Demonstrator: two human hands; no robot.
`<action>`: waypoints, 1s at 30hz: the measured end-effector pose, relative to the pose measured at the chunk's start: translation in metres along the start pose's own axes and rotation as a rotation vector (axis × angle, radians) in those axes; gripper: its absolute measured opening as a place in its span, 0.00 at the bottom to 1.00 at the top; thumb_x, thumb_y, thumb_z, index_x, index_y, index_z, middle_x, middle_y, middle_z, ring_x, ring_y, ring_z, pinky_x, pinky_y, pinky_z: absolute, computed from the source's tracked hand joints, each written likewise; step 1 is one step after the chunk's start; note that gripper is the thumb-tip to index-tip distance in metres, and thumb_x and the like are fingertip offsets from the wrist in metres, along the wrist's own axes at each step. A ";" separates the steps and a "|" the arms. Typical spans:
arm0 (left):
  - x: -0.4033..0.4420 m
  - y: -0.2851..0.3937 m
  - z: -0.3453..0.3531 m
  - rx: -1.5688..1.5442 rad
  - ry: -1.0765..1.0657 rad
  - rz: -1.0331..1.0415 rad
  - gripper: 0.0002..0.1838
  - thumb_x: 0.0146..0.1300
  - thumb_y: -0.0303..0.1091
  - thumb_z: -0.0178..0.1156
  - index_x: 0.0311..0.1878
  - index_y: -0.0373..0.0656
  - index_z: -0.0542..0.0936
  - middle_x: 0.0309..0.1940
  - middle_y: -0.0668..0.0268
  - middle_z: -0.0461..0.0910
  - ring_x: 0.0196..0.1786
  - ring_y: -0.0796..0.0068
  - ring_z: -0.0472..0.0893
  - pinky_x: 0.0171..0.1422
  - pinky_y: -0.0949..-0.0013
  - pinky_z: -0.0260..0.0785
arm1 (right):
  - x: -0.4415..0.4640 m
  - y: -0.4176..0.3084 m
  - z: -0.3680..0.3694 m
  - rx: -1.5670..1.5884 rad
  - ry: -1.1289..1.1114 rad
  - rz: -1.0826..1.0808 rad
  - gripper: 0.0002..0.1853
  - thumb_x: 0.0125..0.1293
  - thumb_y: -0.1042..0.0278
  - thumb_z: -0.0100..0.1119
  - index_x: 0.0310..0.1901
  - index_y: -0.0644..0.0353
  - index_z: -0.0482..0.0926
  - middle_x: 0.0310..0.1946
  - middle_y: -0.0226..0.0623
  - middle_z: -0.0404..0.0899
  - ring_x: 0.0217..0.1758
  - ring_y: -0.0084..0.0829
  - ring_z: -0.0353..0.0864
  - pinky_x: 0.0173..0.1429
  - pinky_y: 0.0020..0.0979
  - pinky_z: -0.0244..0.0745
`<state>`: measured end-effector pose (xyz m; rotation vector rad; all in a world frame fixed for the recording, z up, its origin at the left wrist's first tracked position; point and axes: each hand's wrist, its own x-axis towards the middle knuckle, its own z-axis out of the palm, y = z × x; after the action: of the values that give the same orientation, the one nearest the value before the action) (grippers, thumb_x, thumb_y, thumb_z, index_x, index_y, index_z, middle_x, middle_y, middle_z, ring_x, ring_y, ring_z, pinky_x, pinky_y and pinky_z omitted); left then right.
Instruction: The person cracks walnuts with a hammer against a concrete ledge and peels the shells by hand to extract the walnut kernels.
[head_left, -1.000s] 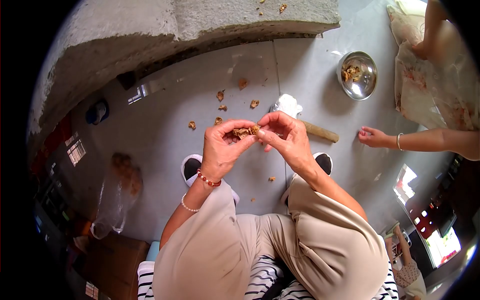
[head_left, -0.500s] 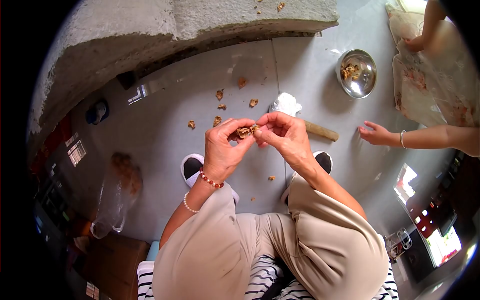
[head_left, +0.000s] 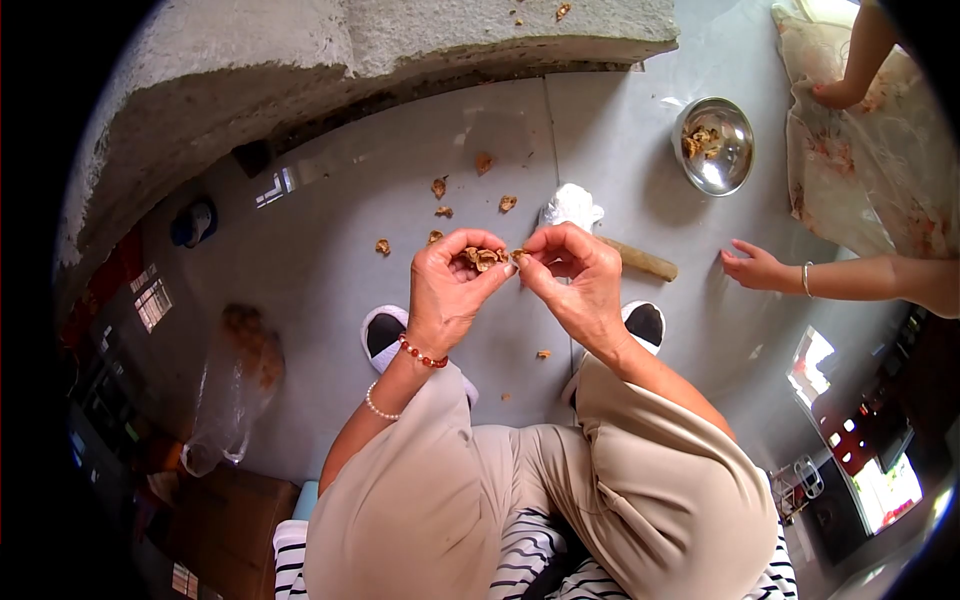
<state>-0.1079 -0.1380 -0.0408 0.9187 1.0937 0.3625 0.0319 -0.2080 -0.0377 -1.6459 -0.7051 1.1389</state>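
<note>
My left hand [head_left: 446, 290] is closed around a cracked walnut [head_left: 484, 258], whose broken brown shell shows between thumb and fingers. Close beside it, my right hand [head_left: 578, 285] pinches a small walnut piece [head_left: 519, 255] between thumb and fingertips. A narrow gap separates the two hands. Beyond my right hand lies a hammer-like tool with a wooden handle [head_left: 645, 261] and a head wrapped in white plastic [head_left: 571, 207]. Several shell pieces [head_left: 508, 204] are scattered on the grey floor in front of my hands.
A metal bowl [head_left: 735, 150] with walnut bits stands at the upper right. Another person's hand [head_left: 755, 267], with a bangle, reaches in below it. A concrete slab [head_left: 420, 45] spans the far side. A plastic bag [head_left: 225, 410] of brown things lies left.
My hands have drawn slightly apart, and a small piece in my right fingers is now separate from the walnut in my left. The other person's lower hand shifted slightly right.
</note>
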 end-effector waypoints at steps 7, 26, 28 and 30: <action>0.002 -0.002 -0.006 0.124 0.025 -0.023 0.13 0.52 0.18 0.65 0.42 0.33 0.79 0.36 0.68 0.77 0.36 0.85 0.75 0.41 0.80 0.72 | 0.020 -0.002 -0.041 0.041 0.280 -0.030 0.04 0.56 0.80 0.61 0.35 0.65 0.77 0.27 0.30 0.78 0.29 0.18 0.78 0.33 0.20 0.75; 0.004 0.012 -0.015 -0.339 -0.152 -0.213 0.20 0.65 0.31 0.39 0.51 0.26 0.74 0.45 0.51 0.78 0.46 0.65 0.79 0.54 0.66 0.72 | 0.017 -0.011 -0.015 -0.354 -0.132 -0.213 0.12 0.50 0.75 0.66 0.37 0.59 0.78 0.31 0.35 0.74 0.27 0.30 0.77 0.29 0.30 0.72; 0.003 0.011 -0.014 -0.358 -0.161 -0.221 0.20 0.66 0.31 0.39 0.51 0.28 0.74 0.44 0.54 0.79 0.45 0.68 0.79 0.54 0.66 0.72 | 0.012 -0.012 -0.005 -0.492 -0.198 -0.273 0.12 0.50 0.74 0.66 0.37 0.58 0.78 0.32 0.35 0.73 0.29 0.34 0.77 0.30 0.32 0.73; 0.002 0.014 -0.013 -0.333 -0.138 -0.239 0.19 0.67 0.31 0.40 0.51 0.28 0.74 0.44 0.54 0.79 0.45 0.69 0.79 0.55 0.66 0.72 | 0.009 -0.005 0.002 -0.473 -0.194 -0.302 0.11 0.50 0.74 0.65 0.37 0.58 0.78 0.31 0.35 0.73 0.29 0.36 0.77 0.30 0.33 0.73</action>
<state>-0.1163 -0.1228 -0.0332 0.5039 0.9675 0.2683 0.0343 -0.1979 -0.0368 -1.7434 -1.3823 0.9642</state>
